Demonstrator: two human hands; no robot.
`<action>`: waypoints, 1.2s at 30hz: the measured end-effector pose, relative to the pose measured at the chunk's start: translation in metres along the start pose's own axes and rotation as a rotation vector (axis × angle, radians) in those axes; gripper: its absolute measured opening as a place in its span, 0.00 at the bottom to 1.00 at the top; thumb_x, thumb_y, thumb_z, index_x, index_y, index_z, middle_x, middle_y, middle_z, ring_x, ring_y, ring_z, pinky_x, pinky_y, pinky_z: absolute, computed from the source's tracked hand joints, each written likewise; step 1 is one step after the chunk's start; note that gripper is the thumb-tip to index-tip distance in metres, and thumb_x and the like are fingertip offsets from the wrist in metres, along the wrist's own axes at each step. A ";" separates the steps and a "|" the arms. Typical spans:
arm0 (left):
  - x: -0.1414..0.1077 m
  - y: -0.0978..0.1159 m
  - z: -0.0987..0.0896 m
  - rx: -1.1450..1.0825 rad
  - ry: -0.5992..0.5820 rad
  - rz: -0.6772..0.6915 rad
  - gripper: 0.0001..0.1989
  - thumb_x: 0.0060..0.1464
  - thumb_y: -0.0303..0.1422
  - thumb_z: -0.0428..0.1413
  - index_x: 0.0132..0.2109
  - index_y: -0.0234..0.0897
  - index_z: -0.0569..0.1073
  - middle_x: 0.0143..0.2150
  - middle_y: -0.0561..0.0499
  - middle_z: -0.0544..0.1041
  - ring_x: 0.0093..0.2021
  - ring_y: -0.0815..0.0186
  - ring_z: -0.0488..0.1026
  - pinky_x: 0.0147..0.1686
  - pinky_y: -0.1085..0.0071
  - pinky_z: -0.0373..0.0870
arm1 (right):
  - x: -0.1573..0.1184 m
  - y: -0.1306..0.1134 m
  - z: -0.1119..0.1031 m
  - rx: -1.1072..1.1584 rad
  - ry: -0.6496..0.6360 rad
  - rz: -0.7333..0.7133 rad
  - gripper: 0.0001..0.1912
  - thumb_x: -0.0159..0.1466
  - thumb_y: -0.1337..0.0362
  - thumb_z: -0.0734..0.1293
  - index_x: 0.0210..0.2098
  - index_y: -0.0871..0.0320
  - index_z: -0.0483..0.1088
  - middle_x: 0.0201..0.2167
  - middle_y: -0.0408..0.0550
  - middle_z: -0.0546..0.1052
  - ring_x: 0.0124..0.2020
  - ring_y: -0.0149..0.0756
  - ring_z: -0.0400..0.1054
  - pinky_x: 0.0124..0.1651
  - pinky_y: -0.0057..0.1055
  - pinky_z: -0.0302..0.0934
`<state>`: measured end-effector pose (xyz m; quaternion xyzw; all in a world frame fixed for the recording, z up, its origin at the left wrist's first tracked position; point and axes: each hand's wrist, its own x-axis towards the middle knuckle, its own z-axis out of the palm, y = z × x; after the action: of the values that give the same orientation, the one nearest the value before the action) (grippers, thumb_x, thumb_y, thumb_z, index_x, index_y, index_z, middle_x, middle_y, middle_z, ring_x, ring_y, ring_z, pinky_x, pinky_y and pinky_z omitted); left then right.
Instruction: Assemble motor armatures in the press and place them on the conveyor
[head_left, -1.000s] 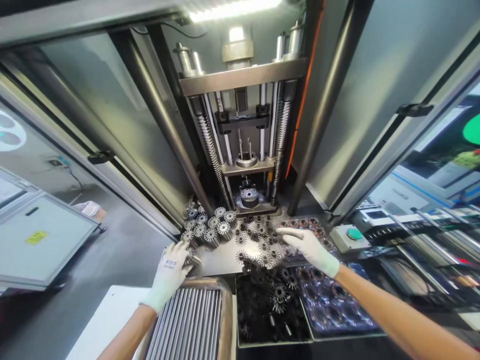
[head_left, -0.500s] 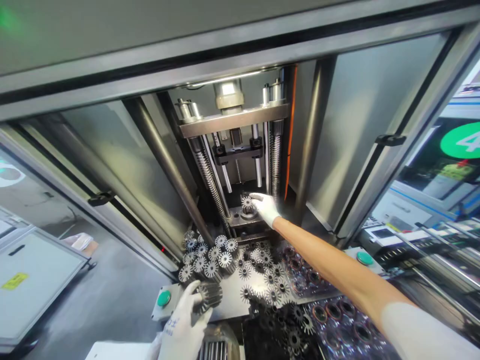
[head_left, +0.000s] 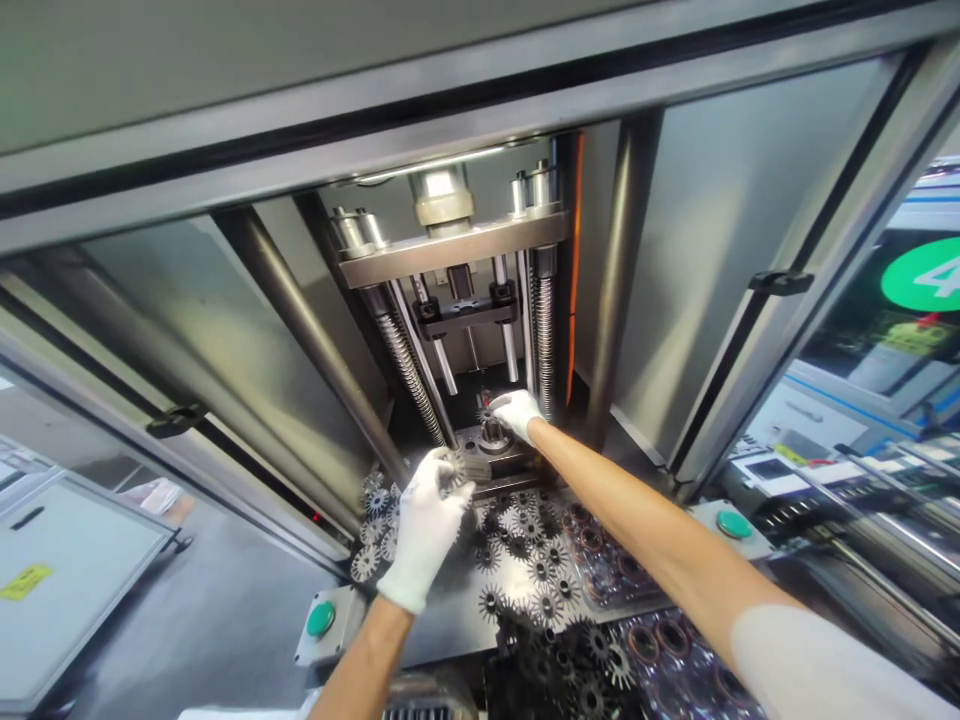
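My left hand [head_left: 431,520], in a white glove, is closed around a slotted metal rotor core [head_left: 474,468] just in front of the press fixture. My gloved right hand [head_left: 517,412] is closed at the fixture, its fingertips on a dark star-shaped slotted part [head_left: 489,414] directly above the round metal seat [head_left: 495,440]. The fingers partly hide that part, and I cannot tell whether it touches the seat. Above both hands are the press's guide rods [head_left: 510,350] and crossbar [head_left: 457,248].
More rotor cores [head_left: 367,562] stand at the left. Black star-shaped pieces [head_left: 544,570] lie over the metal plate, with a dark heap [head_left: 555,655] in front. Clear trays of ringed parts [head_left: 671,640] are at the right. Green buttons [head_left: 321,618] [head_left: 733,524] flank the plate.
My left hand has carried the rotor core up and forward from the plate's front left to the fixture. My right hand stays at the fixture, and the part at its fingertips has tilted.
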<state>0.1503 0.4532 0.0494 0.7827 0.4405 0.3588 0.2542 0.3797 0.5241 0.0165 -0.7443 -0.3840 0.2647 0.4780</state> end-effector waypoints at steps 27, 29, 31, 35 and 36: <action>0.151 0.027 0.078 0.550 -0.346 0.241 0.12 0.43 0.28 0.59 0.39 0.35 0.72 0.37 0.44 0.77 0.39 0.57 0.74 0.39 0.65 0.69 | -0.145 0.132 0.001 -0.807 -0.572 -0.524 0.24 0.62 0.65 0.62 0.58 0.54 0.65 0.54 0.54 0.72 0.53 0.45 0.66 0.54 0.39 0.59; 0.143 0.015 0.091 0.580 -0.364 0.174 0.13 0.43 0.29 0.59 0.40 0.35 0.73 0.37 0.43 0.78 0.39 0.58 0.75 0.39 0.66 0.70 | -0.144 0.134 0.003 -0.811 -0.590 -0.513 0.22 0.62 0.66 0.62 0.56 0.53 0.68 0.51 0.53 0.74 0.52 0.44 0.68 0.53 0.38 0.60; 0.132 0.004 0.105 0.599 -0.382 0.121 0.13 0.45 0.30 0.59 0.41 0.35 0.74 0.38 0.43 0.79 0.40 0.59 0.75 0.40 0.67 0.69 | -0.145 0.135 0.003 -0.793 -0.598 -0.499 0.20 0.61 0.67 0.62 0.53 0.51 0.71 0.49 0.50 0.75 0.50 0.42 0.69 0.52 0.37 0.60; 0.117 0.003 0.121 0.618 -0.377 0.062 0.13 0.51 0.36 0.57 0.44 0.37 0.74 0.41 0.43 0.78 0.42 0.60 0.75 0.42 0.68 0.69 | -0.147 0.134 0.000 -0.750 -0.577 -0.480 0.20 0.61 0.68 0.62 0.52 0.52 0.72 0.49 0.49 0.75 0.50 0.40 0.68 0.54 0.34 0.59; 0.115 0.007 0.120 0.618 -0.376 0.057 0.14 0.51 0.37 0.57 0.45 0.38 0.74 0.42 0.43 0.78 0.43 0.60 0.75 0.43 0.69 0.68 | -0.148 0.132 -0.003 -0.744 -0.573 -0.480 0.19 0.61 0.67 0.62 0.51 0.53 0.72 0.49 0.50 0.75 0.50 0.40 0.68 0.55 0.35 0.58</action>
<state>0.2887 0.5400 0.0196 0.8868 0.4518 0.0654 0.0720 0.3402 0.3676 -0.0988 -0.6525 -0.7270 0.1866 0.1046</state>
